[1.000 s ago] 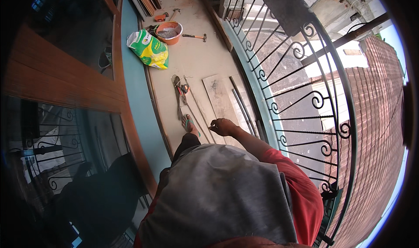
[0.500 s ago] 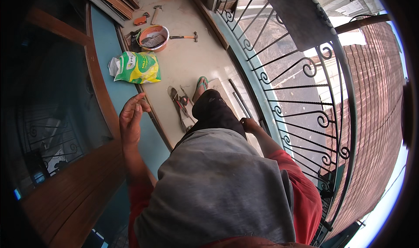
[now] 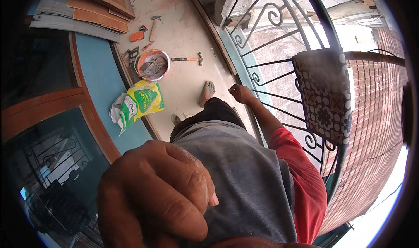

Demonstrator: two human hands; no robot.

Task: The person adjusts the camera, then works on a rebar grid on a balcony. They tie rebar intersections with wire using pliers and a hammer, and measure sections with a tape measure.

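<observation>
My left hand [image 3: 152, 195] is raised close up in the lower left, its fingers curled into a loose fist in front of my grey shirt. Nothing shows in it. Out ahead on the right, my right hand [image 3: 242, 94] hangs beside the railing with its fingers curled in, and I see nothing held there either. A yellow, green and white sack [image 3: 146, 100] slumps on the floor ahead of my left hand. Past it stands a bucket [image 3: 167, 64] with grey material inside. A claw hammer [image 3: 187, 59] lies just right of the bucket.
Farther along lie a wooden-handled hammer [image 3: 153, 30] and an orange tool [image 3: 137, 37]. Stacked boards [image 3: 94, 12] lean at the far left, above a blue wall and wood-framed glass [image 3: 65, 139]. A black iron railing [image 3: 273, 78] with a patterned cloth [image 3: 325, 95] runs along the right.
My left hand has come up much closer and its fingers have curled in. My right hand has swung forward. The view has shifted, bringing the bucket and sack nearer.
</observation>
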